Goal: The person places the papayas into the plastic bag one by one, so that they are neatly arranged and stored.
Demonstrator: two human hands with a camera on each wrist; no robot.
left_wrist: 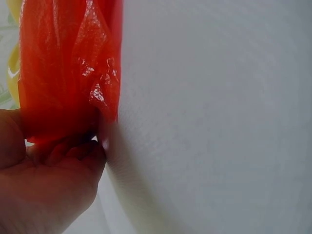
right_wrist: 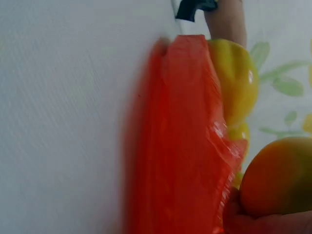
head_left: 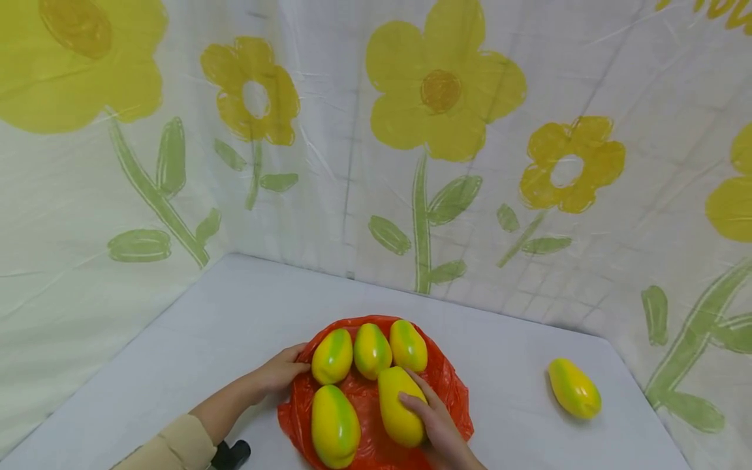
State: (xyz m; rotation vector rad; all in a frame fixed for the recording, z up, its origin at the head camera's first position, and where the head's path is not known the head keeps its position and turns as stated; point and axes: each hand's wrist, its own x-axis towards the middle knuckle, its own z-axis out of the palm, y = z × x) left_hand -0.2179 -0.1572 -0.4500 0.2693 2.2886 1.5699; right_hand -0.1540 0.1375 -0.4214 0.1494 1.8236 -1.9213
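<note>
A red plastic bag (head_left: 448,386) lies spread in a rough round on the table, its rim standing up. On it rest several yellow papayas with green streaks: three in a row at the back, including the middle papaya (head_left: 373,351), and a papaya (head_left: 335,427) at front left. My right hand (head_left: 437,421) grips another papaya (head_left: 395,408) over the bag's right half, thumb on top. At the bag's left rim, my left hand (head_left: 279,373) pinches the red plastic (left_wrist: 63,73); its fingertips are partly hidden in the head view.
One more papaya (head_left: 574,388) lies apart on the white table (head_left: 505,391) at the right. A black object (head_left: 231,454) sits by the left forearm, partly cut off. Behind the table hangs a flower-printed curtain (head_left: 329,215).
</note>
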